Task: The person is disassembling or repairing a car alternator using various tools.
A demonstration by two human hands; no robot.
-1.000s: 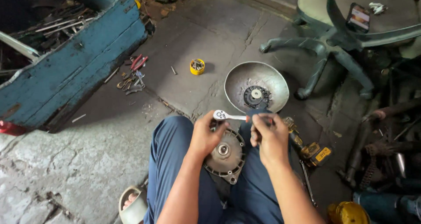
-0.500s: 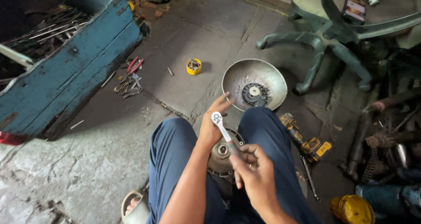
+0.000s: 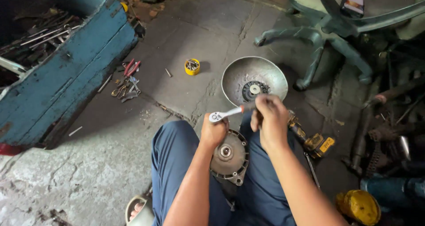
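At the bottom centre of the frame, an alternator housing [image 3: 229, 155] rests on its side between the seated person's knees, its round face and centre hub showing. The left hand [image 3: 214, 131] is curled shut at the housing's upper edge, under the head of a ratchet wrench [image 3: 226, 114]; the right hand [image 3: 271, 119] is clenched around the wrench's orange-banded handle, just above centre frame. Judging by this, fasteners are mid-turn and the casing is not yet split. A pulley or fan disc [image 3: 254, 89] already lies in the metal bowl [image 3: 234, 77] beyond. At centre right, a yellow cordless driver [image 3: 315, 142] lies on the concrete beside the right knee. Farther off: a small yellow tin [image 3: 192, 66], pliers [image 3: 128, 77], a blue wooden crate [image 3: 62, 84] at upper left, a chair base [image 3: 318, 44] at upper right. Nothing crowds the wrench's swing.
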